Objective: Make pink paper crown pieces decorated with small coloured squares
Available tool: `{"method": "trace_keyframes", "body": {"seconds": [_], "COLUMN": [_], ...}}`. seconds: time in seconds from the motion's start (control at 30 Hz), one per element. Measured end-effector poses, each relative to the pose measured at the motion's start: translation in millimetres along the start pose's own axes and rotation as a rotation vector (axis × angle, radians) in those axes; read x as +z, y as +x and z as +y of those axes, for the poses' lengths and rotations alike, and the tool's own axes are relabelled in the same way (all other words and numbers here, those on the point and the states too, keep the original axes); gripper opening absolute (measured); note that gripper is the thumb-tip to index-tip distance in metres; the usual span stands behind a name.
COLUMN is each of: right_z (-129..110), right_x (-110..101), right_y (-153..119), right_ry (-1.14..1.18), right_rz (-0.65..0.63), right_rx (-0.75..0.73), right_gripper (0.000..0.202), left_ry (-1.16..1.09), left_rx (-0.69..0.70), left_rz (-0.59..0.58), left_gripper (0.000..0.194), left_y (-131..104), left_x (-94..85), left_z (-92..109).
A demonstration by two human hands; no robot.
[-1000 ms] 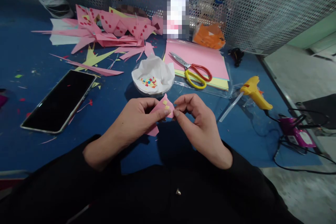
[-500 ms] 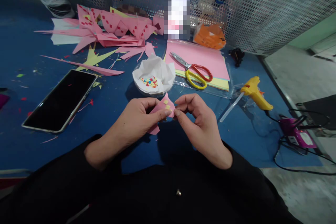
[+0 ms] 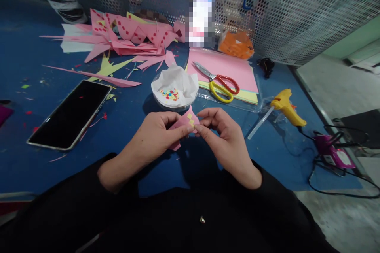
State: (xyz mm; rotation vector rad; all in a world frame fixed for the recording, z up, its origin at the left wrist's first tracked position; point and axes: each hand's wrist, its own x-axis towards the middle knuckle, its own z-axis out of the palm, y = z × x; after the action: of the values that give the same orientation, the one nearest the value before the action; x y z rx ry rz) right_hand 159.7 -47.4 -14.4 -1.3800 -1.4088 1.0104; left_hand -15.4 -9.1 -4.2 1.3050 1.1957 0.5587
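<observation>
A small folded pink paper (image 3: 184, 121) with yellow diamond shapes is between my hands, just in front of the bowl. My left hand (image 3: 157, 129) pinches it from the left, thumb on top. On its right edge, the thumb and fingertips of my right hand (image 3: 227, 140) are pressed together on the paper. Behind it stands a bowl (image 3: 175, 104) lined with white tissue (image 3: 178, 79), holding small coloured paper bits (image 3: 170, 94). Scissors (image 3: 221, 83) with one red and one yellow handle lie on pink and yellow sheets (image 3: 234, 65).
A black-screened phone (image 3: 69, 114) lies at the left. Cut pink paper shapes (image 3: 130, 33) and yellow scraps (image 3: 108, 67) are behind it. A yellow glue gun (image 3: 287, 106) lies right, near a purple power strip (image 3: 334, 152) with cables. A perforated metal panel (image 3: 285, 16) stands at the back.
My right thumb has moved slightly left onto the pink paper beside the yellow diamonds. The view has shifted a little; the objects on the table look otherwise unchanged.
</observation>
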Motion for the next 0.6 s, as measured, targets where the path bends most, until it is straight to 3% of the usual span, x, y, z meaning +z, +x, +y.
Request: {"method": "trace_keyframes", "body": {"seconds": [0.13,0.3,0.6], "right_z": [0.0,-0.5,0.2], "right_x": [-0.1,1.3,2.4], "right_y": [1.8,3.2,3.7], "right_ry": [0.037,0.11,0.107], "right_rz": [0.065,0.118,0.116], "right_rx": [-0.008,-0.001,0.029], "right_gripper": [0.016,0.015,0.029], "left_ry": [-0.018,0.014,0.058], "left_rx": [0.056,0.141,0.146], "left_rz": [0.013,0.139,0.123], "left_gripper": [0.024,0.03,0.028], "left_y": [-0.5,-0.4,-3.6], "left_x": [-1.6,-3.4,-3.3], "left_z": [1.0,3.8,4.6]}}
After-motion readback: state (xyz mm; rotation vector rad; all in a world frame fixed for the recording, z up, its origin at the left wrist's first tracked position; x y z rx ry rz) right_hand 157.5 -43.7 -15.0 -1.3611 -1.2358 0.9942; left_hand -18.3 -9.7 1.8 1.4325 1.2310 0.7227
